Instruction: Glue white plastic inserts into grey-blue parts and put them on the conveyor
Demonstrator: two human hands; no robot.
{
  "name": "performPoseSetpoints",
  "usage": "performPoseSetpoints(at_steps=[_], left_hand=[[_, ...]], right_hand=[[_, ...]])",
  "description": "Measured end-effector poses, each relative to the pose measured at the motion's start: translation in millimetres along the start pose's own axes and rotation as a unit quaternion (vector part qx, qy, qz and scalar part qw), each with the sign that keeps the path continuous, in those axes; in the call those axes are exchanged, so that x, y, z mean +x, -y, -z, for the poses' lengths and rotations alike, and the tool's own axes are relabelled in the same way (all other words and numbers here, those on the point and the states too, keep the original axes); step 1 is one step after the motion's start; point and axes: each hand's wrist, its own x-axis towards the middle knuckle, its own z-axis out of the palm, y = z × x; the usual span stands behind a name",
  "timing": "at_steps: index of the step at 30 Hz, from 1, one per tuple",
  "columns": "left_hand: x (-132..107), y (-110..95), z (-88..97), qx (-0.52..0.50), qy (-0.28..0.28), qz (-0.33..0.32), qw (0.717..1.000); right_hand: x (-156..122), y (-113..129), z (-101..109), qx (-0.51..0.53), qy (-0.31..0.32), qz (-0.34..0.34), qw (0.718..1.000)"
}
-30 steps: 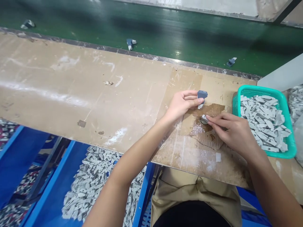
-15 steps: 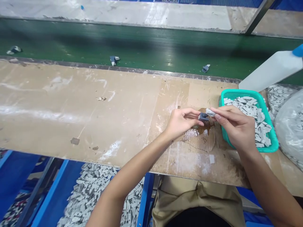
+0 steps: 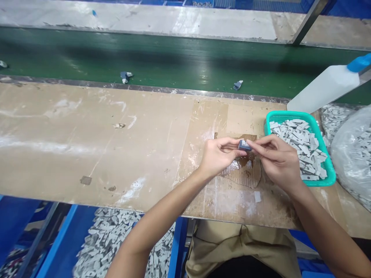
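Over the stained cardboard (image 3: 242,177), the left hand (image 3: 220,156) and right hand (image 3: 276,160) pinch a small blue-grey part (image 3: 242,146) between their fingertips, where a slack grip could let it slip.

Camera's worn on the person's head, aimed forward and down over the near edge of the workbench (image 3: 87,146). Left hand (image 3: 218,156) and right hand (image 3: 278,160) sit pretty close in shot, with the green conveyor belt (image 3: 174,58) farther off along the top.

No words, labels or numbers are legible.
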Motion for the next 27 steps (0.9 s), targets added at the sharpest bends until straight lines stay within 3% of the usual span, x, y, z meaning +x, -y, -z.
performPoseSetpoints(at_steps=[4,9,16,18,22,25,27], left_hand=[[-1.7,-2.9,-1.2,0.038,-0.015,0.014,0.999],[0.2,-17.5,-0.7,0.099,-0.019,0.051,0.994],[-0.1,-27.8,-2.4,0.140,-0.029,0.039,0.989],[4.6,-25.3,-3.1,0.101,-0.024,0.062,0.993],[20.0,-21.1,3.3,-0.008,-0.010,0.120,0.993],[39.7,-24.7,20.4,0.036,-0.047,0.103,0.993],[62.7,-31.2,36.0,0.107,-0.100,0.074,0.986]], right_hand=[[-0.9,-5.2,-2.0,0.007,0.017,0.009,1.000],[0.9,-7.5,-4.5,0.059,0.049,-0.047,0.996],[-2.5,-0.1,-16.3,0.045,0.027,-0.056,0.997],[1.2,1.3,-5.9,0.053,0.045,-0.080,0.994],[9.8,-13.5,38.2,0.006,0.041,-0.162,0.986],[11.6,-30.2,65.0,-0.145,0.104,-0.235,0.956],[9.4,-34.4,70.6,-0.216,0.165,-0.269,0.924]])
